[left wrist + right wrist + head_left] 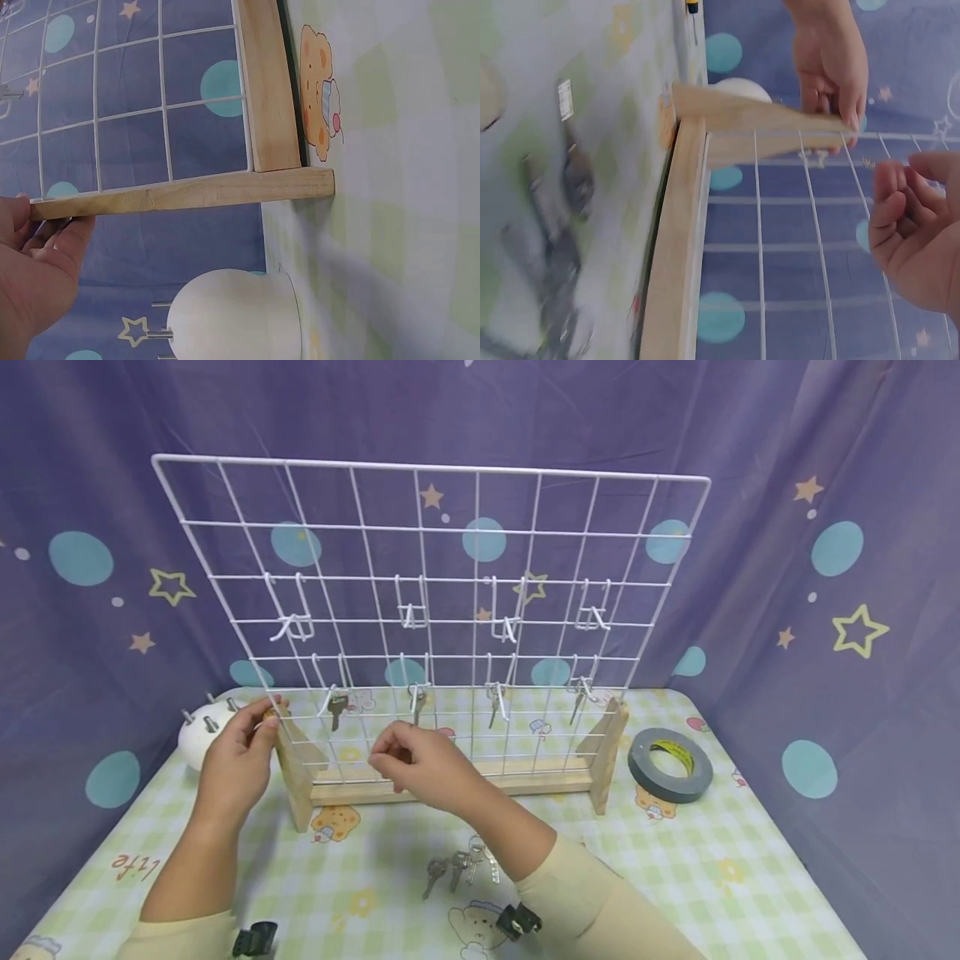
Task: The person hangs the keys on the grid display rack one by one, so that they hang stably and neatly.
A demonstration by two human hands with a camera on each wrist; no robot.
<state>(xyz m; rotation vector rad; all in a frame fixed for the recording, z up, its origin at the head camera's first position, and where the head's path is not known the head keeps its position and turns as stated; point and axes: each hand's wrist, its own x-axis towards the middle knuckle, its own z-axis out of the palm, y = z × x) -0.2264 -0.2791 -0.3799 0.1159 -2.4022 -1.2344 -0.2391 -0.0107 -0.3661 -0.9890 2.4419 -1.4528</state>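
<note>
Here, a white wire grid (476, 622), left fingers (73, 240) round its wooden side (202, 193), right fingers (888, 211) curled.

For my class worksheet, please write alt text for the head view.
A person's left grip holds the wooden stand of a white wire grid; the right grip, curled, hovers before it. Keys hang at the lower hooks; loose keys lie on the checked tablecloth.

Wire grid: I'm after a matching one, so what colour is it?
White; the wire grid shows best in the head view.
</note>
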